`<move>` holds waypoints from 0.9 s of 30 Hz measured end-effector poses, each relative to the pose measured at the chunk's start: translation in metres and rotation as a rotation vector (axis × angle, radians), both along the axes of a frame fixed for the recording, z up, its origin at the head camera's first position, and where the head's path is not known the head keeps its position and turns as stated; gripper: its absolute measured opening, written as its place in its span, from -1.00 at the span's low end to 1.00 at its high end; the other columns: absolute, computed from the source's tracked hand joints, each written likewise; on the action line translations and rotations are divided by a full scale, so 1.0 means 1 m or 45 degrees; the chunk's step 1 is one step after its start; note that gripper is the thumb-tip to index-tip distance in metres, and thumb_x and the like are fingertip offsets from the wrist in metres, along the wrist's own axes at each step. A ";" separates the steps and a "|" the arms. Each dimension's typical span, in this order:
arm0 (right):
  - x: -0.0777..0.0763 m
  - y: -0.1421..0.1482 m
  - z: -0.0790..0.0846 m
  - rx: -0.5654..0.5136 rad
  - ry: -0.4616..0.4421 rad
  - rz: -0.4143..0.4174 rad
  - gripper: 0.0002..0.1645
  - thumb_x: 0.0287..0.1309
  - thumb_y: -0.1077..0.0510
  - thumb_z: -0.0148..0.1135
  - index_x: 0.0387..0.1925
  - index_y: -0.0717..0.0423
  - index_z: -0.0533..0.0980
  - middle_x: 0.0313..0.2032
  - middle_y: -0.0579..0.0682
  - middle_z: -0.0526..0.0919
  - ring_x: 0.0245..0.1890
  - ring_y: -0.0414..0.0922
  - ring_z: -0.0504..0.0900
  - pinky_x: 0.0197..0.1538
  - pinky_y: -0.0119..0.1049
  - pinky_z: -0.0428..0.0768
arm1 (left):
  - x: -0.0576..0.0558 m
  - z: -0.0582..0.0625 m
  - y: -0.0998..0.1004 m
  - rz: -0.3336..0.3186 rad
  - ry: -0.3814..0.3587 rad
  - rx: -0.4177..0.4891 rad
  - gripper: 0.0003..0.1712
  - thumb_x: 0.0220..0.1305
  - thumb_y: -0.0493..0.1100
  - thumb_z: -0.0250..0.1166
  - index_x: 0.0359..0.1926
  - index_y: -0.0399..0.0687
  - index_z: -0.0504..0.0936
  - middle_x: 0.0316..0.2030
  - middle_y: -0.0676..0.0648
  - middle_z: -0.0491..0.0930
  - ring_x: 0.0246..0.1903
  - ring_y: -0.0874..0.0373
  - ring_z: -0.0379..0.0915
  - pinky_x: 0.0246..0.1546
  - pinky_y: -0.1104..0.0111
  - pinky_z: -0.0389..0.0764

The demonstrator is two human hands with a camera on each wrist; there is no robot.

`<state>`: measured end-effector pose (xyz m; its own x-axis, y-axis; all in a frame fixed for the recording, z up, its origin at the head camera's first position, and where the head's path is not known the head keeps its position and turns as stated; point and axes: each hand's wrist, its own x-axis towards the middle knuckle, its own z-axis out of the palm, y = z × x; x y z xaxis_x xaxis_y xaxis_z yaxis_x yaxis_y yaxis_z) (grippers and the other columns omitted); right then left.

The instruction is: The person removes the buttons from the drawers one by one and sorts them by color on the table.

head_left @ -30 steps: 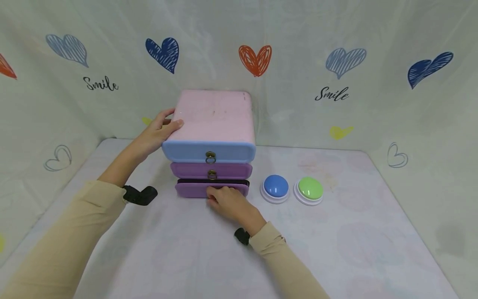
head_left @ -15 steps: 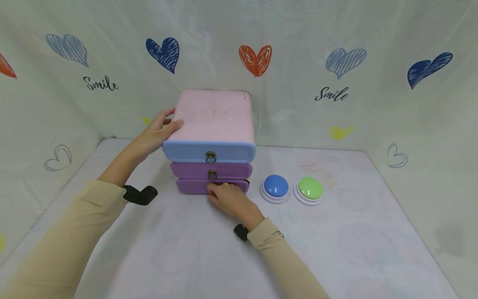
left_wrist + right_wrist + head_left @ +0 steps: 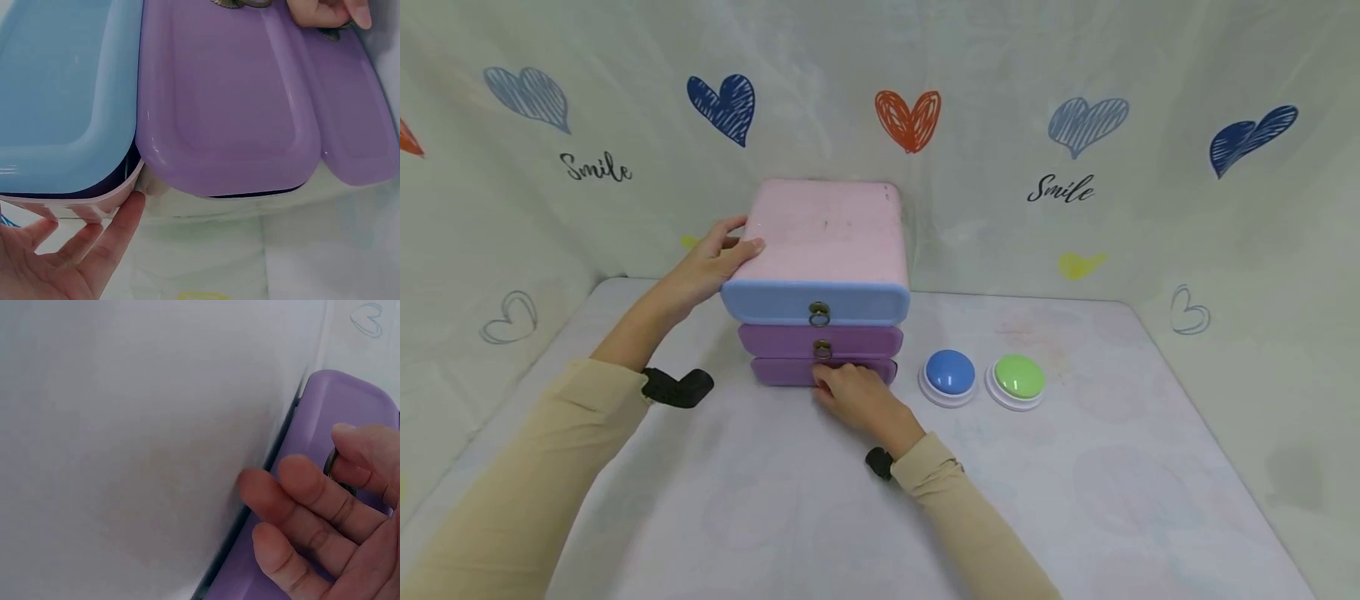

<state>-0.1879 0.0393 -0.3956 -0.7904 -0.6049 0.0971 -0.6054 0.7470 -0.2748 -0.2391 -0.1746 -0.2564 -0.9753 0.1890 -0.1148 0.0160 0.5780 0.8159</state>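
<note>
A small drawer cabinet [image 3: 827,233] with a pink top stands on the table. Its blue top drawer [image 3: 865,304] and purple middle drawer [image 3: 775,342] have brass ring pulls. My left hand [image 3: 711,262] rests against the cabinet's left side, thumb on the top edge. In the left wrist view, its fingers [image 3: 115,234] touch the pink side, fairly straight. My right hand [image 3: 861,400] is at the purple bottom drawer [image 3: 775,372], pinching its ring pull [image 3: 331,464]. That drawer is pushed nearly flush under the middle one. The ring is partly hidden by the fingers.
To the cabinet's right sit a blue push button [image 3: 950,372] and a green push button [image 3: 1018,377], both on white bases. A pale cloth covers the table [image 3: 1112,500]. Behind the cabinet hangs a curtain [image 3: 985,125] printed with hearts.
The bottom drawer has slid inward with my right hand, and the dark gap above its front has gone from sight. My left hand stays against the cabinet. The head view has shifted slightly.
</note>
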 end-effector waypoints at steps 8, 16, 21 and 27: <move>-0.001 -0.002 -0.001 -0.014 -0.003 -0.013 -0.75 0.26 0.05 0.11 -0.49 -0.02 0.31 -0.64 -0.16 0.26 -0.64 -0.25 0.31 -0.58 -0.45 0.23 | 0.000 0.001 -0.001 0.006 0.006 0.002 -0.07 0.28 0.31 -0.06 0.47 0.09 -0.27 0.38 -0.33 -0.04 0.24 -0.30 0.14 0.21 -0.20 0.17; 0.003 0.000 -0.004 -0.063 -0.065 -0.046 -0.89 0.28 0.09 0.07 -0.36 0.01 0.39 -0.59 -0.13 0.39 -0.58 -0.24 0.38 -0.54 -0.43 0.31 | 0.000 -0.001 0.000 0.007 0.017 0.006 -0.08 0.29 0.30 -0.07 0.46 0.08 -0.28 0.37 -0.33 -0.03 0.23 -0.29 0.13 0.22 -0.19 0.17; 0.010 0.007 0.000 -0.135 -0.124 -0.043 -0.88 0.26 0.14 0.08 -0.21 0.07 0.47 -0.39 -0.08 0.58 -0.44 -0.25 0.51 -0.34 -0.43 0.50 | 0.000 -0.001 0.002 0.004 0.013 0.003 -0.09 0.30 0.29 -0.06 0.46 0.11 -0.29 0.37 -0.33 -0.04 0.23 -0.29 0.12 0.21 -0.19 0.17; 0.021 0.012 0.013 -0.228 -0.098 -0.044 -0.81 0.25 0.13 0.10 -0.14 0.09 0.49 -0.35 -0.07 0.60 -0.37 -0.24 0.54 -0.28 -0.42 0.51 | 0.000 0.000 0.000 -0.001 0.009 0.009 -0.11 0.31 0.27 -0.07 0.46 0.12 -0.30 0.38 -0.33 -0.06 0.23 -0.30 0.12 0.21 -0.20 0.17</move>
<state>-0.1667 0.0516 -0.3824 -0.8194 -0.5561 0.1392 -0.5526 0.7019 -0.4494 -0.2387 -0.1741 -0.2566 -0.9759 0.1903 -0.1067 0.0218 0.5719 0.8200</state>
